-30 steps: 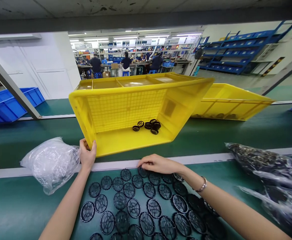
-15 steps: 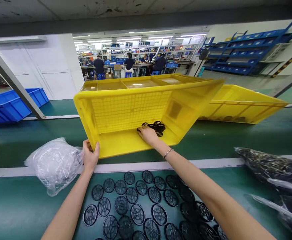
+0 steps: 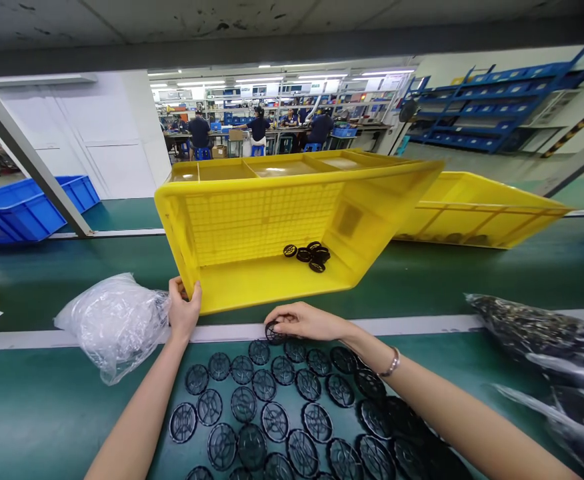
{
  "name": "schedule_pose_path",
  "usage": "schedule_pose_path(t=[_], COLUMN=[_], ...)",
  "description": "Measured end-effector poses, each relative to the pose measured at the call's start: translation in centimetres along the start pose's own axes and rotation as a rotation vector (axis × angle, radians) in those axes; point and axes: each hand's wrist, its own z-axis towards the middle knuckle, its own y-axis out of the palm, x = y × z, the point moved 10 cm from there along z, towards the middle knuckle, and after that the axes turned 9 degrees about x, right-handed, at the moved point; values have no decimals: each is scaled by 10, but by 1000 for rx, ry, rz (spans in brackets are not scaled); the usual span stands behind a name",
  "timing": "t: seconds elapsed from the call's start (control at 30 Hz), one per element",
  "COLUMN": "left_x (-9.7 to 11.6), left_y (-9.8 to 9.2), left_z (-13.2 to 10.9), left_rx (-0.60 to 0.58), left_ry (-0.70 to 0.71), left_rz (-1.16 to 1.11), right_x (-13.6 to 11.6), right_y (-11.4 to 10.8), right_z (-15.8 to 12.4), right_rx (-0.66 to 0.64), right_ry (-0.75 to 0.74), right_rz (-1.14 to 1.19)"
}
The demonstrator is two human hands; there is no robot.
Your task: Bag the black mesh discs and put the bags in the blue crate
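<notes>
Pinching a round black mesh disc (image 3: 275, 332) at the near edge of the rows (image 3: 245, 403) on the green conveyor belt (image 3: 67, 413), your right hand (image 3: 307, 321) sits low at bottom center, while your left hand (image 3: 185, 310) clasps the rim of the yellow plastic crate (image 3: 257, 223), holding it tipped toward you so its floor stays reachable (a small heap of discs (image 3: 309, 257) lies there, center frame). Half a second ago your right hand was inside the crate beside that heap; now it is back over the rows.
</notes>
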Motion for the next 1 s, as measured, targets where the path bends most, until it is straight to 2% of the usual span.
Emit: schedule_pose_path(t=[0.1,0.23,0.3,0.4,0.43,0.5,0.57,0.63,0.7,0.77,0.83,0.9,1.0], left_x=[1,1,2,3,3,3,2,1,1,2,4,6,7], left_y=[-1,-1,-1,-3,-4,-4,-4,-4,-4,-4,-5,-6,-7], left_z=[0,0,0,1,1,1,0,0,1,1,2,2,1], left_rx=[4,-11,-6,15,17,15,10,3,-1,5,16,24,28], left_ry=[-1,-3,-4,4,6,6,-1,-9,-10,-4,5,10,15], left_rz=[2,8,26,60,67,72,68,59,59,76,99,109,101], right_x=[-2,-10,6,46,58,78,90,93,90,85,81,80,86], right_y=[8,4,-27,-108,-130,-156,-166,-161,-145,-115,-79,-53,-46], right_z=[-1,-2,2,-5,-8,-8,-8,-13,-23,-33,-47,-66,-87], right_rx=[-26,62,256,730,832,906,913,892,829,656,421,252,212], right_ry=[-8,-151,-71,209,285,368,399,386,331,233,150,127,149], right_rz=[-78,-238,-353,-540,-572,-579,-561,-519,-456,-312,-140,-31,-47])
